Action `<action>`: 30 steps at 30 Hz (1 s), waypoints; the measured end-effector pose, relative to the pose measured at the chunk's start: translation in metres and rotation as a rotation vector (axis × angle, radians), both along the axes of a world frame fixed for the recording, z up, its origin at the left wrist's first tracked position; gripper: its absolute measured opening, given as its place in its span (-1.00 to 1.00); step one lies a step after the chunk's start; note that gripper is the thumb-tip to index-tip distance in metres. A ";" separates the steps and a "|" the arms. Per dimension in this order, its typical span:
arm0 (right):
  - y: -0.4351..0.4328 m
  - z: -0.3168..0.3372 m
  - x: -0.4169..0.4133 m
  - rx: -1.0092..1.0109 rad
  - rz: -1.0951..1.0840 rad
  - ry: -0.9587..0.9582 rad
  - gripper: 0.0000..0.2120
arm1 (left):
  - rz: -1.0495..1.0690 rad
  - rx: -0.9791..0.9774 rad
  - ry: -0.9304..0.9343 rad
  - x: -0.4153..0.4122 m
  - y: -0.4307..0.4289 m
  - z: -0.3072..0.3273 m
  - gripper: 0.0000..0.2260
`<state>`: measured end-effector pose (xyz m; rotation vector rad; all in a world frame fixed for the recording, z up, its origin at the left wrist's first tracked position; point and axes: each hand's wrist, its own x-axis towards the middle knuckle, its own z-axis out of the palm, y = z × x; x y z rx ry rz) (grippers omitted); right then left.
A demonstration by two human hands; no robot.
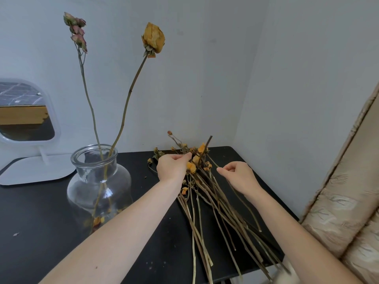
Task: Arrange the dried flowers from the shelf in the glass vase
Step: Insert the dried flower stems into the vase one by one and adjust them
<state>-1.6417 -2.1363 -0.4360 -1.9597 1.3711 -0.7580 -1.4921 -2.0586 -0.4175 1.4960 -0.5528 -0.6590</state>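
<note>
Nearest to the camera, the cut ends of the dried flowers (215, 212) are spread over the front edge of the black, matt tabletop (41, 212); the stems are thin, woody and pale brown, and they are laid in a loose fan. Further along the pile, small crumpled orange heads are seen, and there the left hand (172, 167) is placed, with its fingers (185, 156) pinched together on the flowers. Just beside it, the right hand (240, 177) is held over the stems with curled fingers (222, 171); whether a thin stem is grasped by them cannot be told. To the left, the glass vase (98, 181) is stood upright on the tabletop: clear, round-bellied, with a wide neck. Two long stems are leaned in it, one topped by a papery yellow rose (153, 38), the other by wrinkled pink buds (77, 30). Behind the vase, a white mirror (26, 111) with rounded corners is stood near the wall. At the right, a beige patterned fabric (338, 212) is seen.
</note>
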 end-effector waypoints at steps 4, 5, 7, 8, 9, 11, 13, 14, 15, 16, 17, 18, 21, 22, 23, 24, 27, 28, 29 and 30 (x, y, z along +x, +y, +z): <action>0.004 0.003 0.006 0.008 0.031 0.004 -0.86 | -0.046 0.182 0.116 0.005 -0.002 -0.011 -0.76; 0.005 0.003 0.006 0.019 0.037 0.012 -0.85 | -0.077 0.235 0.123 0.007 -0.002 -0.014 -0.67; 0.006 0.001 0.006 0.046 0.043 0.047 -0.82 | -0.142 0.325 0.096 0.010 0.000 -0.021 -0.63; 0.006 -0.001 0.006 0.057 0.047 0.081 -0.80 | -0.168 0.359 0.081 0.010 0.001 -0.025 -0.64; 0.006 -0.004 0.007 0.069 0.055 0.126 -0.79 | -0.185 0.382 0.075 0.011 0.003 -0.029 -0.64; 0.007 -0.011 0.007 0.093 0.077 0.225 -0.84 | -0.210 0.412 0.081 0.010 0.006 -0.034 -0.63; 0.006 -0.018 0.008 0.115 0.089 0.302 -0.85 | -0.233 0.433 0.077 0.009 0.007 -0.037 -0.66; 0.006 -0.020 0.008 0.121 0.092 0.325 -0.85 | -0.241 0.439 0.072 0.008 0.008 -0.037 -0.67; 0.005 -0.022 0.008 0.117 0.093 0.346 -0.85 | -0.246 0.445 0.068 0.008 0.008 -0.038 -0.68; 0.006 -0.022 0.008 0.093 0.086 0.364 -0.85 | -0.248 0.449 0.065 0.008 0.008 -0.039 -0.69; 0.006 -0.022 0.009 0.056 0.072 0.368 -0.84 | -0.246 0.453 0.061 0.009 0.008 -0.040 -0.69; 0.008 -0.020 0.010 0.022 0.062 0.348 -0.80 | -0.243 0.452 0.057 0.009 0.009 -0.041 -0.69; 0.020 -0.006 0.016 0.081 0.166 0.292 -0.64 | -0.225 0.454 0.052 0.010 0.008 -0.042 -0.64; 0.026 -0.002 0.018 0.147 0.226 0.322 -0.63 | -0.223 0.462 0.044 0.010 0.008 -0.042 -0.63; 0.031 0.000 0.020 0.221 0.280 0.356 -0.64 | -0.229 0.464 0.036 0.010 0.008 -0.042 -0.64; 0.035 0.001 0.021 0.292 0.322 0.363 -0.65 | -0.240 0.462 0.034 0.009 0.008 -0.041 -0.64; 0.040 0.004 0.025 0.432 0.357 0.299 -0.76 | -0.223 0.456 0.006 0.009 0.006 -0.042 -0.64; 0.041 0.005 0.026 0.456 0.353 0.289 -0.79 | -0.221 0.449 0.000 0.009 0.007 -0.042 -0.64; 0.042 0.007 0.027 0.475 0.348 0.284 -0.82 | -0.228 0.444 -0.010 0.008 0.008 -0.041 -0.65; 0.043 0.008 0.027 0.491 0.344 0.277 -0.84 | -0.237 0.444 -0.030 0.008 0.009 -0.040 -0.66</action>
